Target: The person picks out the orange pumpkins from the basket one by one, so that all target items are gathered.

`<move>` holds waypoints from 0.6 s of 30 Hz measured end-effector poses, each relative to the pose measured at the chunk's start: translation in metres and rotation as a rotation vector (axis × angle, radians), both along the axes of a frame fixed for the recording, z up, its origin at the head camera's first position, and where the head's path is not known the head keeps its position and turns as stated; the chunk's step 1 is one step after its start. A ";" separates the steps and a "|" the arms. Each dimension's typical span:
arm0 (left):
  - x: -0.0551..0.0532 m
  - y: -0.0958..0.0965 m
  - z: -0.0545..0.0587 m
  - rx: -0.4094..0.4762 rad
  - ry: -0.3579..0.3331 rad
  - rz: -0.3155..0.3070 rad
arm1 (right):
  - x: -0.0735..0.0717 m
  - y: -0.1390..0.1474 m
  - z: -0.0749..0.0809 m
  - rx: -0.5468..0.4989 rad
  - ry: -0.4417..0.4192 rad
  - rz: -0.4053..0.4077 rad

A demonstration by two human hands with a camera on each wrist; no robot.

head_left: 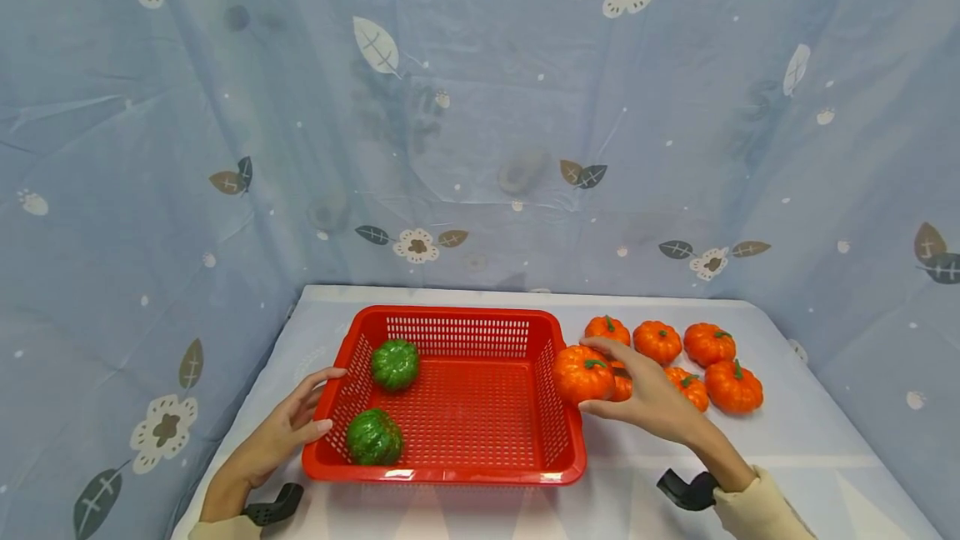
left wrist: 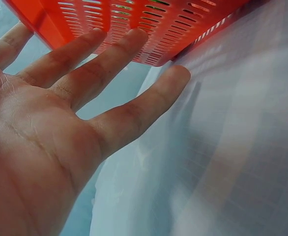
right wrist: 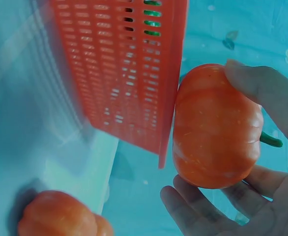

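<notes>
Presently the right hand (head_left: 651, 394) grasps one orange plastic pumpkin (head_left: 583, 373) just outside the right wall of the red perforated plastic basket (head_left: 450, 469). The left hand (head_left: 288, 427), fingers straight, steadies the basket's left wall. Judged step: transfer under way; next, lift over the rim and release. Count: two green pumpkins (head_left: 395, 363) inside; six orange pumpkins (head_left: 733, 386) near the table's right edge, besides the one grasped.

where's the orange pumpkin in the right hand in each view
Head: the held pumpkin sits right of centre, at the red basket's right rim, gripped by the right hand.
Left wrist: not in it; only the left hand against the basket wall.
Right wrist: centre right, beside the basket's edge.
Shared landmark: the red basket.
</notes>
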State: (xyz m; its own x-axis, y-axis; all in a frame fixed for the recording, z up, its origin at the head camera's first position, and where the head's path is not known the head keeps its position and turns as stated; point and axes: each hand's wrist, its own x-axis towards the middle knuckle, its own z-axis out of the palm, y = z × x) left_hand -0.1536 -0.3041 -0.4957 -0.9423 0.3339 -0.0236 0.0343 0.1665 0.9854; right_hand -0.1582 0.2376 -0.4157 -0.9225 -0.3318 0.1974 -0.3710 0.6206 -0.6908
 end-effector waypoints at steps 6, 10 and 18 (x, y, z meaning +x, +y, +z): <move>0.000 0.000 0.000 -0.007 -0.017 0.017 | 0.007 0.014 -0.005 -0.001 0.009 -0.048; 0.000 0.000 0.000 -0.012 -0.015 0.021 | 0.012 0.024 -0.009 0.033 -0.012 -0.082; 0.000 0.000 0.001 0.012 -0.015 0.002 | 0.022 0.037 -0.026 0.083 -0.048 -0.127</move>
